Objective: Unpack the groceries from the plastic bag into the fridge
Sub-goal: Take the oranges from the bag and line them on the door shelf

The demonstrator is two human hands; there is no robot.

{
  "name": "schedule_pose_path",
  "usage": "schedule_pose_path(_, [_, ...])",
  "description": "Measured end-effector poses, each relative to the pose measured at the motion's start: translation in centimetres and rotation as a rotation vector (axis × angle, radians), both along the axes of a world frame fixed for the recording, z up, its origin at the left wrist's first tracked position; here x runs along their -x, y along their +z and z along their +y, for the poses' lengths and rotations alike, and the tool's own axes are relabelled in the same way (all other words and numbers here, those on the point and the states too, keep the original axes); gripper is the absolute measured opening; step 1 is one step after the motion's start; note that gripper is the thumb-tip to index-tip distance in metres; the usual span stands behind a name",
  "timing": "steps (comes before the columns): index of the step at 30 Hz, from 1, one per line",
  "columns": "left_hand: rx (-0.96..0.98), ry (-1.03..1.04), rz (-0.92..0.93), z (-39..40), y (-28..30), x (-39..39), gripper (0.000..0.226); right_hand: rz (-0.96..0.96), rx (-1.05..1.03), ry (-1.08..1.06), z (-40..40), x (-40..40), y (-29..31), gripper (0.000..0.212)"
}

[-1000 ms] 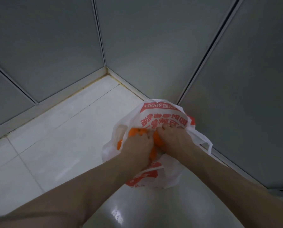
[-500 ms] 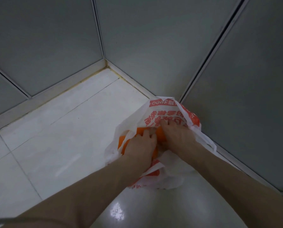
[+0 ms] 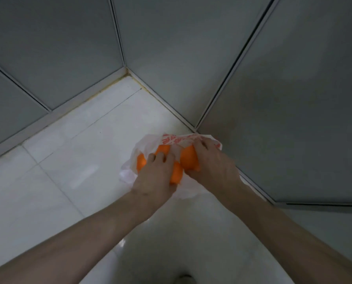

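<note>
A white plastic bag with red print lies on the white tiled floor beside a grey panel. Several oranges show in its open mouth. My left hand is clasped over the oranges on the left, one at each side of the fingers. My right hand grips another orange on the right, with the bag's printed edge bunched under its fingers. The two hands nearly touch. The bag's lower part is hidden beneath my hands.
Grey panels with thin metal trims rise behind and to the right of the bag, meeting at a corner. White floor tiles spread to the left and toward me.
The bag has slumped and flattened, and its printed side has folded down. More of the oranges now show, and both hands have closed around them.
</note>
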State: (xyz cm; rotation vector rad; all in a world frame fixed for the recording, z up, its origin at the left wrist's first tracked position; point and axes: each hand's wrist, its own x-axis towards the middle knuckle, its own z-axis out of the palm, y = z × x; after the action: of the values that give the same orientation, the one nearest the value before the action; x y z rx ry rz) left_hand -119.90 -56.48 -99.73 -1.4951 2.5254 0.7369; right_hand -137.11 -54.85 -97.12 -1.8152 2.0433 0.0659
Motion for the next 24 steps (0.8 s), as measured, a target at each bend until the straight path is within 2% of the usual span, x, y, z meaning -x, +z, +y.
schedule_pose_path(2, [-0.004,0.052,0.057,1.4,3.8,-0.9,0.073,-0.017,0.004,-0.003,1.6,-0.2,3.6,0.082])
schedule_pose_path(5, [-0.048,0.132,0.124,2.9,10.2,-2.3,0.073,0.001,-0.004,-0.009,3.5,-0.6,9.9,0.087])
schedule_pose_path(8, [-0.035,0.191,0.188,4.0,16.8,-3.6,0.073,0.009,0.019,-0.033,4.9,-1.0,16.5,0.082])
schedule_pose_path(12, [0.005,0.231,0.248,5.2,26.1,-5.4,0.073,-0.094,0.034,-0.100,6.0,-1.6,25.6,0.073])
schedule_pose_path(16, [0.019,0.303,0.325,6.2,36.6,-7.3,0.065,-0.112,0.111,-0.091,7.2,-2.2,35.5,0.075])
schedule_pose_path(24, [0.104,0.465,0.535,9.9,56.5,-12.2,0.068,-0.263,0.332,-0.154,11.2,-5.1,54.7,0.073])
